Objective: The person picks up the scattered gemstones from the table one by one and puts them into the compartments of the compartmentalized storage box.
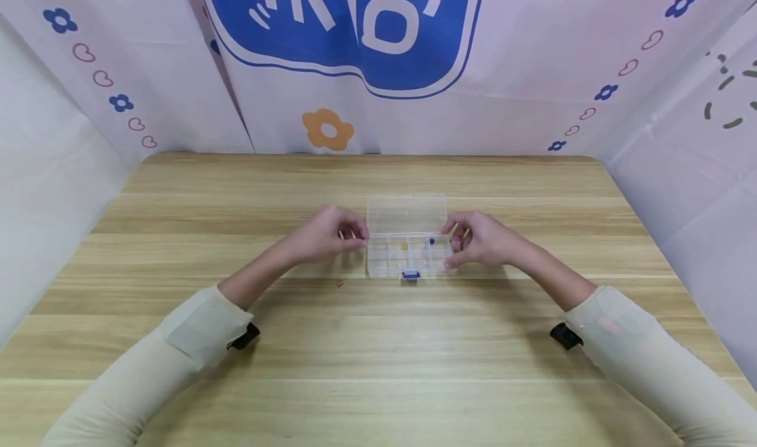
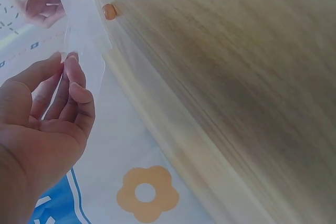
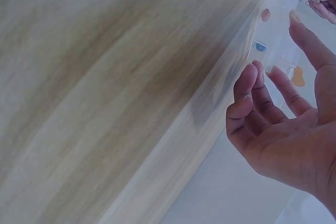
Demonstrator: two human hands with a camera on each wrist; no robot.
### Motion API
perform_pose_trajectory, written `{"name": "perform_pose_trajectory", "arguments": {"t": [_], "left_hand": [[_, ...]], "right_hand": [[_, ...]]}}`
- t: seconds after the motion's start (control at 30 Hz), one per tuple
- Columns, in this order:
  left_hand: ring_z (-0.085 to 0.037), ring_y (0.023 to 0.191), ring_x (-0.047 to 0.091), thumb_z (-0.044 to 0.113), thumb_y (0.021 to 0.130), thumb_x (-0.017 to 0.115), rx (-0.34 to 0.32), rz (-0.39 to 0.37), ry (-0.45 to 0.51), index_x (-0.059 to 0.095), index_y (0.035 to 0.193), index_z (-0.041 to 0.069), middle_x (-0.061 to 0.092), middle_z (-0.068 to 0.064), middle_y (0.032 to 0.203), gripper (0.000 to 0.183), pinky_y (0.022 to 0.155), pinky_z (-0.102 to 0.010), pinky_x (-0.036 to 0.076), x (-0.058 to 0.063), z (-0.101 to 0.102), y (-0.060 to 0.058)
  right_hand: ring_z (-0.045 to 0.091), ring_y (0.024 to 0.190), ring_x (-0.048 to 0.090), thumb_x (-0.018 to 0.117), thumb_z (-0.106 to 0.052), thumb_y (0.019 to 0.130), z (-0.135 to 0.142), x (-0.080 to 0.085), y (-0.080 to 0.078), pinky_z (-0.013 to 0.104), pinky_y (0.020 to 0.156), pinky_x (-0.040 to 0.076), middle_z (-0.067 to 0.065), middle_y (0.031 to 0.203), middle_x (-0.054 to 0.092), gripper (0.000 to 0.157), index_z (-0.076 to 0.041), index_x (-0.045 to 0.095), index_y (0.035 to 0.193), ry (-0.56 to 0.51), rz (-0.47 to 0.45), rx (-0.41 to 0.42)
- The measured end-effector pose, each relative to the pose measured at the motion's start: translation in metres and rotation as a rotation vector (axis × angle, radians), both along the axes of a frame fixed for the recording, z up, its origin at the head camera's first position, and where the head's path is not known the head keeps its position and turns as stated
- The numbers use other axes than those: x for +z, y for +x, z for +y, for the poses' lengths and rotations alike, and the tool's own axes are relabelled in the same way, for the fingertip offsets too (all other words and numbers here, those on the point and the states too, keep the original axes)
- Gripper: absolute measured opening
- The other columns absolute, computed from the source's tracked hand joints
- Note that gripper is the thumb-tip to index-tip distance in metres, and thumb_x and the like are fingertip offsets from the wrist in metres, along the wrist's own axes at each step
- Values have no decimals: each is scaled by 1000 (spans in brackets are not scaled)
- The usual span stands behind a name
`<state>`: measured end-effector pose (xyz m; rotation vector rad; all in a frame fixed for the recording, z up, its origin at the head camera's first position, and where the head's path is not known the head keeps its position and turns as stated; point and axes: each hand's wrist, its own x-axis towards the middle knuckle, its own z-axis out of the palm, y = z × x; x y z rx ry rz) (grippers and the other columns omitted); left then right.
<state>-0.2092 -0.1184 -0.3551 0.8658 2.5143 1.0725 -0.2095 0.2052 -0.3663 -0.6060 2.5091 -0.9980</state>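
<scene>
A clear compartment box (image 1: 399, 263) stands on the table with its clear lid (image 1: 407, 213) folded back and a blue latch (image 1: 411, 275) at the front. One back compartment holds a small yellow piece (image 1: 405, 246), another a small blue piece (image 1: 432, 241). My left hand (image 1: 334, 235) pinches the box's left edge near the hinge between thumb and fingertips. At the right end, my right hand (image 1: 481, 238) has thumb and forefinger spread apart. Its thumb touches the front corner and its forefinger is by the lid; the other fingers curve loosely.
A small orange bead (image 2: 109, 11) lies on the table in front of the box's left side. The wooden table (image 1: 378, 381) ends at a printed cloth backdrop (image 1: 520, 118). Black wrist devices (image 1: 566, 336) hang under both sleeves.
</scene>
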Motion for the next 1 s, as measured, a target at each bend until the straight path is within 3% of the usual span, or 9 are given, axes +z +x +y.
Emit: {"name": "perform_pose_trajectory", "arguments": {"t": [0.23,0.67,1.0], "left_hand": [[-16,79,67,-1,96,70,-15,29,26,75,105,-6,76,-12,96,12,75,-32,57,-1,3,-2],[-15,72,63,-1,95,72,-7,9,36,74,98,-4,72,-13,87,5,65,-26,52,-3,9,-7],[-17,74,64,0,95,72,12,-5,39,75,98,-4,75,-14,91,5,66,-27,53,-3,11,-7]], "right_hand": [[21,77,59,92,-9,77,0,1,0,33,73,51,9,87,64,52,5,63,118,6,-5,-3],[21,77,59,92,-10,77,-1,2,0,33,73,51,10,87,64,52,5,63,118,9,-2,-4],[21,78,59,92,-10,77,-1,1,0,34,73,51,10,87,64,52,4,63,118,16,-7,-3]]}}
